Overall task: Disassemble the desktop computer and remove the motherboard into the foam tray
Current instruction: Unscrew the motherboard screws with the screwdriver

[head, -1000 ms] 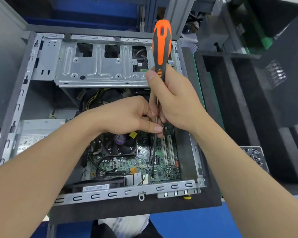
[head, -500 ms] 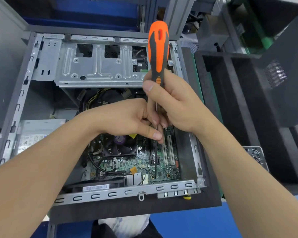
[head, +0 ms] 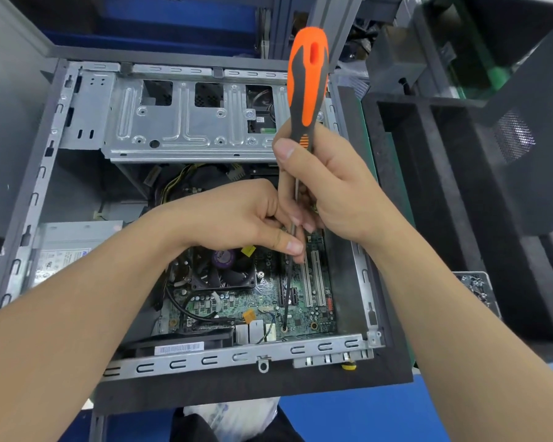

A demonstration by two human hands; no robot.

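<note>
**Both hands on the screwdriver, tip down on the board**

The desktop case (head: 205, 358) lies open on its side on a dark foam pad (head: 237, 390), and the motherboard (head: 262, 301) sits inside it, at the near right of the chassis. The right hand (head: 332, 193) is wrapped round the lower end of the orange and grey screwdriver (head: 308, 81), thumb pressed against the collar. The handle stands up and leans slightly right in front of the metal drive cage (head: 186, 122). The left hand (head: 237, 215) comes in from the left and pinches the thin shaft between thumb and curled fingers, just under the right hand, so the 2 hands touch. The shaft runs down past the 2 white expansion slots (head: 313, 282), and its tip meets a mounting hole (head: 284, 329) near the board's front edge. The CPU fan (head: 224, 269) sits just left of the shaft, and the power supply (head: 64, 250) lies at the far left. The black foam tray (head: 454, 186) stands just to the right of the case, with no board in the part I can see
</note>
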